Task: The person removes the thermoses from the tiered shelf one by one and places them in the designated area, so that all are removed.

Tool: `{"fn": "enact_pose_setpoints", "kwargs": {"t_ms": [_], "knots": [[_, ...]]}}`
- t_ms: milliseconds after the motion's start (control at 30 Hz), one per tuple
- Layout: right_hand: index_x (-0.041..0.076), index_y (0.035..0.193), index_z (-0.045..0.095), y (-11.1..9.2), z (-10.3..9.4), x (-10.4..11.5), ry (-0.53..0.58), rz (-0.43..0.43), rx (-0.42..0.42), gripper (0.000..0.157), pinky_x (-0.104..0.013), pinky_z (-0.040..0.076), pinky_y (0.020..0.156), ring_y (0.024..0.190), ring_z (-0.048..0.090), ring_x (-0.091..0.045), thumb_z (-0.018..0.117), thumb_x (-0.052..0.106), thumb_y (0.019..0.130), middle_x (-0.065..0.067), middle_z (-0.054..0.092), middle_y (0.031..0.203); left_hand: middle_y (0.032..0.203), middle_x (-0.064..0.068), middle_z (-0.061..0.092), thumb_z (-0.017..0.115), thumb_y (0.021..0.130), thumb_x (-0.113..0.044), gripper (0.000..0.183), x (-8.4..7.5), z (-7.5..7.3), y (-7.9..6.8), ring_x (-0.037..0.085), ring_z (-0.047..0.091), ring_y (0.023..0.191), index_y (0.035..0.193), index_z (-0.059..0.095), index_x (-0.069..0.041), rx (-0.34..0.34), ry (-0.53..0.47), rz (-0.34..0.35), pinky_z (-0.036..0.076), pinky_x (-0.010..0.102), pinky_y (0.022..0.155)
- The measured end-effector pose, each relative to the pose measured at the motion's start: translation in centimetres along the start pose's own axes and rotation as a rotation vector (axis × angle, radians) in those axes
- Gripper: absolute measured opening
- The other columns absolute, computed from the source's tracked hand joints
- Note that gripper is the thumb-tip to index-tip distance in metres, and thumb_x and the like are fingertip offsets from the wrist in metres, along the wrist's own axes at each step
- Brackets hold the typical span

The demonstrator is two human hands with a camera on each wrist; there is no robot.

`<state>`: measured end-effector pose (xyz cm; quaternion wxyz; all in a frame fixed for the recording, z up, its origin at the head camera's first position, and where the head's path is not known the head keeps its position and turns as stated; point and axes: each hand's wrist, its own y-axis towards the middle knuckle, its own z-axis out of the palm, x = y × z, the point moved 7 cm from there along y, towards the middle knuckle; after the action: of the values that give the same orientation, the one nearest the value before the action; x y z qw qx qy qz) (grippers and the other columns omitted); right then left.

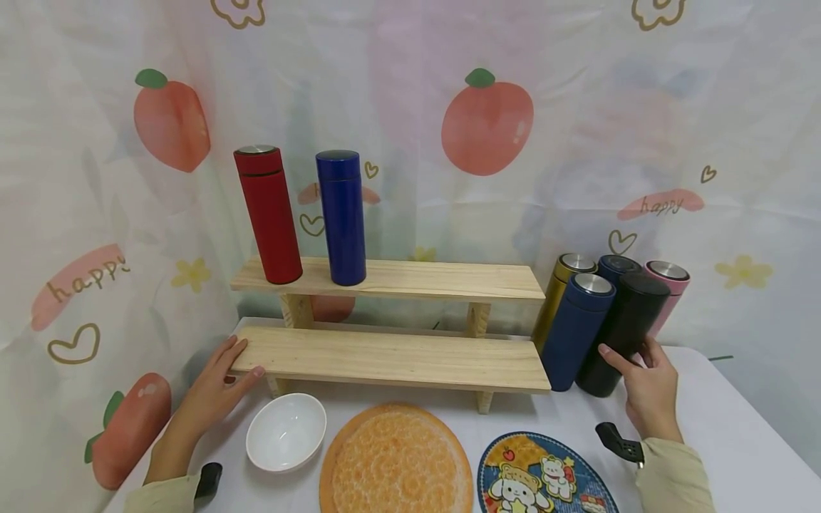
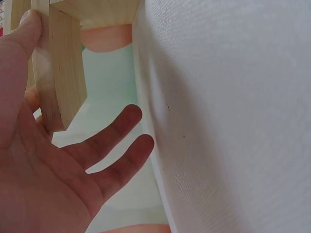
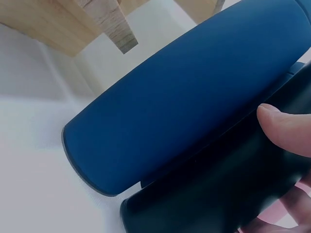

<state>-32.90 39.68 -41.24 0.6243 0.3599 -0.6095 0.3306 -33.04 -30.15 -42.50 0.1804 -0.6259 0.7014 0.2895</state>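
My left hand (image 1: 218, 385) holds the left end of the lower board of a wooden two-tier shelf (image 1: 391, 356). In the left wrist view, the thumb lies on one side of the board (image 2: 44, 73) and two fingers stretch out free. At the right, my right hand (image 1: 651, 392) grips a black thermos flask (image 1: 625, 335) around its lower half; its far fingers are partly hidden. Touching or close beside it stand a dark blue flask (image 1: 577, 335), a gold flask (image 1: 554, 299), another dark blue flask (image 1: 618, 263) and a pink flask (image 1: 670, 278).
On the upper board stand a red flask (image 1: 269, 221) and a bright blue flask (image 1: 343, 221). In front of the shelf are a white bowl (image 1: 286, 432), a round waffle-patterned mat (image 1: 396, 463) and a blue cartoon mat (image 1: 545, 474). A printed cloth (image 1: 398, 128) hangs behind.
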Motion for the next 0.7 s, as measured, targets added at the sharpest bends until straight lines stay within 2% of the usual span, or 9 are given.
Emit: {"fn": "enact_pose_setpoints", "kwargs": {"t_ms": [200, 433, 700], "knots": [[0.023, 0.172, 0.025, -0.04, 0.05, 0.05, -0.031, 0.001, 0.000, 0.087, -0.048, 0.016, 0.129, 0.163, 0.015, -0.032, 0.074, 0.010, 0.102, -0.001, 0.021, 0.178, 0.171, 0.033, 0.014, 0.066, 0.106, -0.048, 0.089, -0.07, 0.01, 0.11, 0.054, 0.047, 0.139, 0.165, 0.027, 0.006, 0.004, -0.003, 0.001, 0.049, 0.064, 0.107], [0.024, 0.173, 0.022, 0.31, 0.17, -0.50, -0.014, 0.010, 0.035, 0.089, -0.045, 0.013, 0.130, 0.164, 0.011, -0.027, 0.074, 0.011, 0.103, 0.000, 0.018, 0.178, 0.171, 0.033, 0.016, 0.066, 0.106, -0.047, 0.088, 0.02, -0.04, 0.08, 0.054, 0.047, 0.138, 0.164, 0.028, 0.007, -0.005, -0.001, 0.013, 0.050, 0.063, 0.106], [0.021, 0.173, 0.019, 0.01, 0.32, -0.24, -0.051, -0.017, 0.052, 0.087, -0.049, 0.014, 0.130, 0.163, 0.013, -0.031, 0.072, 0.016, 0.104, -0.008, 0.018, 0.178, 0.171, 0.033, 0.015, 0.065, 0.106, -0.049, 0.089, 0.00, 0.02, 0.04, 0.054, 0.049, 0.136, 0.165, 0.027, 0.006, 0.002, 0.006, 0.002, 0.050, 0.064, 0.106]]}}
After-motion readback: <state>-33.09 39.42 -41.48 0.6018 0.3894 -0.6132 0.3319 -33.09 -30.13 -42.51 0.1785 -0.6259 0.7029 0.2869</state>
